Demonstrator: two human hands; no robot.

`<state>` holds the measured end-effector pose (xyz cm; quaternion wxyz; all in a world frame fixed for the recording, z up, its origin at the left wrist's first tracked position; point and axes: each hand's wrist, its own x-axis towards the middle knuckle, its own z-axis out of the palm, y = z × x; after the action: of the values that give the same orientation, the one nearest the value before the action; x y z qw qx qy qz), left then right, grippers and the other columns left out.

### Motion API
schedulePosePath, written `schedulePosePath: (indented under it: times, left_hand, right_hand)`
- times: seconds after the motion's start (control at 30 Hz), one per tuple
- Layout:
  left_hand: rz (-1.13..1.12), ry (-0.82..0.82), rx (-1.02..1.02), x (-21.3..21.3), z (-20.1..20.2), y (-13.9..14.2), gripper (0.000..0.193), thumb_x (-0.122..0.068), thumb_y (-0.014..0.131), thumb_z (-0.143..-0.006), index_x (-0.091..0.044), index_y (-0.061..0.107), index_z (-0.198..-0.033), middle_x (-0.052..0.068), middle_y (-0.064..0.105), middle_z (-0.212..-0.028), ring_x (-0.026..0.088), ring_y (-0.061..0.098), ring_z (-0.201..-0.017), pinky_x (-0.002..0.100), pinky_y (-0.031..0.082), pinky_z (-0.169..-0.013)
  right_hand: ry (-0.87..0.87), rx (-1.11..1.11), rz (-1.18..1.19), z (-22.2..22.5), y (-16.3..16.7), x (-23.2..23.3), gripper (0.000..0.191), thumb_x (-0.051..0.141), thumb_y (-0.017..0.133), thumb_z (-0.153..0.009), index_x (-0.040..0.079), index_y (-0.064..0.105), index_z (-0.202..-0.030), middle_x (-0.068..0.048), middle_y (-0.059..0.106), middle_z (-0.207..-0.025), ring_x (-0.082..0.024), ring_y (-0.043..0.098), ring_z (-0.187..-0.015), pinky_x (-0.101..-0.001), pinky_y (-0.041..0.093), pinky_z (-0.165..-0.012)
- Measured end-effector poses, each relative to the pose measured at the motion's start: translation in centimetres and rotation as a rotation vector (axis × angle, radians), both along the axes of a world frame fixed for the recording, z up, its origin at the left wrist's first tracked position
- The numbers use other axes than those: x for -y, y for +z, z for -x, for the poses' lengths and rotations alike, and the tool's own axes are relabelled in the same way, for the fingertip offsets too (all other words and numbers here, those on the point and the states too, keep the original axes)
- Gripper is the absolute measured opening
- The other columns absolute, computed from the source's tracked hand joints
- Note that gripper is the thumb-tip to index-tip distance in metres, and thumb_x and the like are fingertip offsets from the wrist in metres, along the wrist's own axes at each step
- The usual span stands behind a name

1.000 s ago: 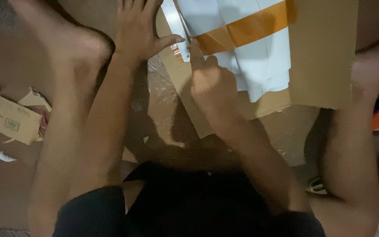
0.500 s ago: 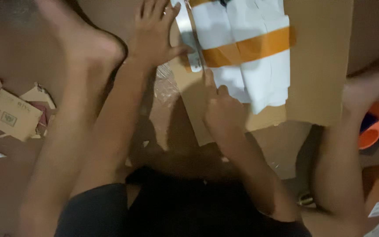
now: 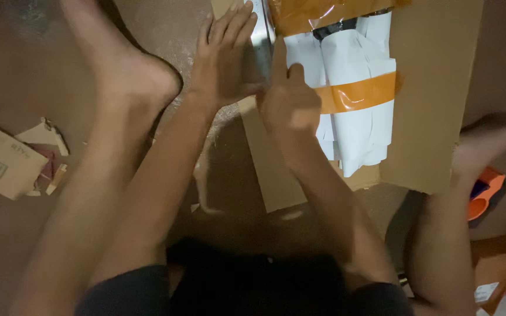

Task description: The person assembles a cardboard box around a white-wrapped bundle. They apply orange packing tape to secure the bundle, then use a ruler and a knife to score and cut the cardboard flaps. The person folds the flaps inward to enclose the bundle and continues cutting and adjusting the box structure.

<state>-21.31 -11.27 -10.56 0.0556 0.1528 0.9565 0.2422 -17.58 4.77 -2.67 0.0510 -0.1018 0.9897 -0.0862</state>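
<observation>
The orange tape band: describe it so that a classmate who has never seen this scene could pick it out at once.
Start at the large brown cardboard sheet on the floor, top right. On it lies a white package, just right of the right hand. The orange tape band crosses its middle as a narrow strip, unlike the broad crinkled orange wrap at the package's top.

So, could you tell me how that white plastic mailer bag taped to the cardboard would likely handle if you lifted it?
The white mailer bag looks creased and limp, so probably floppy and light. Its glossy film and the orange tape suggest a slippery surface. The cardboard beneath lies flat, so likely stiffer.
</observation>
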Motion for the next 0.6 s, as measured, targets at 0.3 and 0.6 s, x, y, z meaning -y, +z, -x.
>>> schedulePosePath:
  times: [0.3, 0.6]
  left_hand:
    - [0.077, -0.036, -0.043, 0.2, -0.1, -0.3, 0.125, -0.064, 0.092, -0.067, -0.004, 0.034, -0.159, 0.011, 0.031, -0.164, 0.03, 0.027, -0.151, 0.055, 0.016, -0.126]
    - [0.086, -0.031, -0.145, -0.1, -0.7, 0.0, 0.116, -0.065, 0.09, -0.074, 0.001, 0.042, -0.158, 0.014, 0.044, -0.159, 0.032, 0.036, -0.15, 0.054, 0.02, -0.126]
  right_hand:
    - [0.015, 0.091, -0.049, 1.6, -0.4, 0.2, 0.093, 0.018, 0.082, -0.082, 0.002, 0.031, -0.158, -0.023, 0.065, -0.094, -0.037, 0.069, -0.065, -0.0446, 0.055, -0.053]
    - [0.115, -0.048, -0.06, 1.9, -0.1, -0.9, 0.089, 0.034, 0.086, -0.082, 0.001, 0.039, -0.15, -0.021, 0.068, -0.088, -0.038, 0.07, -0.068, -0.0438, 0.056, -0.057]
